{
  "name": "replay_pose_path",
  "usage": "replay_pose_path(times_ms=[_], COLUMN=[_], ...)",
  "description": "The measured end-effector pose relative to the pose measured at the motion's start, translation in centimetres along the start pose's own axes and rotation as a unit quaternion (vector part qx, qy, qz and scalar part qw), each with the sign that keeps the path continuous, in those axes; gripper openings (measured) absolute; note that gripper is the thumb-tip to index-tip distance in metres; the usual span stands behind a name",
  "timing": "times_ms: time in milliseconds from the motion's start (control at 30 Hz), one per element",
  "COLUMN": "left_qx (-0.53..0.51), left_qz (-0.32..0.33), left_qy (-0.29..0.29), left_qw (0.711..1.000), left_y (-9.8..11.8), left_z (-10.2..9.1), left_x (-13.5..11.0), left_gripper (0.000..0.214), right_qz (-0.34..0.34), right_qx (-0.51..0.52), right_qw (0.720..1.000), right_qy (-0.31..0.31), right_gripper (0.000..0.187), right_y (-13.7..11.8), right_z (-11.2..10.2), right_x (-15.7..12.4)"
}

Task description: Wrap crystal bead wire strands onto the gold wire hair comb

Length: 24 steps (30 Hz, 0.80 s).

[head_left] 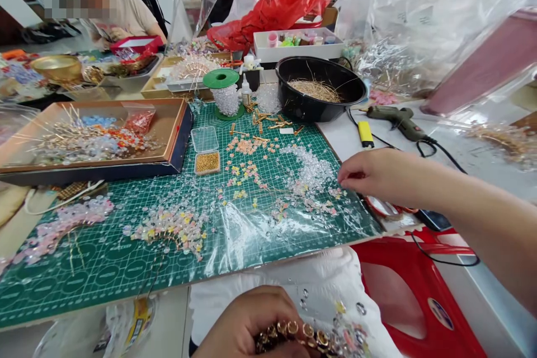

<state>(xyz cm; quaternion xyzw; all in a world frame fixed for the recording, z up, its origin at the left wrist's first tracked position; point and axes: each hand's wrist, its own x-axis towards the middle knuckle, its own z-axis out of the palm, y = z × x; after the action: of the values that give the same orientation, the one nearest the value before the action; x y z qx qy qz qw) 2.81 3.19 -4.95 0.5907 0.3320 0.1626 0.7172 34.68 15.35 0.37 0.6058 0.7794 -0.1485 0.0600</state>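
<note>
My left hand (247, 324) is low at the bottom edge, fingers closed round a gold bead-and-wire ornament (312, 338) held over my lap. My right hand (380, 176) reaches in from the right and its fingertips pinch together at the right side of the green cutting mat (104, 268), over a scatter of clear crystal beads (310, 170). What the fingertips hold is too small to see. Pink and yellow flower beads (247, 170) and a finished beaded spray (172, 226) lie on the mat.
A shallow box of beaded wires (88, 137) sits at the left, a black bowl of gold wire (319, 89) and a green-topped spool (224, 92) behind the mat. A glue gun (398, 120) lies right. A red stool (406, 296) stands below. Another person sits far left.
</note>
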Motion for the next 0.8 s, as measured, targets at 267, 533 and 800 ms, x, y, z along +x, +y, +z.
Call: replay_pose_path(times_ms=[267,533,800], left_qx=[-0.009,-0.117,-0.280], left_qz=[-0.008,-0.036,-0.051], left_qy=[0.009,0.093,0.207], left_qw=[1.000,0.988,0.936], left_y=[0.6,1.9,3.3], left_z=[0.6,2.1,3.8], left_x=[-0.2,-2.1,-3.1], left_gripper=[0.042,0.036,0.028], right_qz=[-0.046,-0.036,0.024], right_qx=[-0.010,0.176,0.498], right_qw=[0.999,0.982,0.830], right_qy=[-0.026,0.057,0.250], right_gripper=[0.027,0.020,0.019], right_y=[-1.9,-0.2,-0.5], right_z=[2.8,2.1,-1.2], right_x=[1.5,-0.2,-4.3])
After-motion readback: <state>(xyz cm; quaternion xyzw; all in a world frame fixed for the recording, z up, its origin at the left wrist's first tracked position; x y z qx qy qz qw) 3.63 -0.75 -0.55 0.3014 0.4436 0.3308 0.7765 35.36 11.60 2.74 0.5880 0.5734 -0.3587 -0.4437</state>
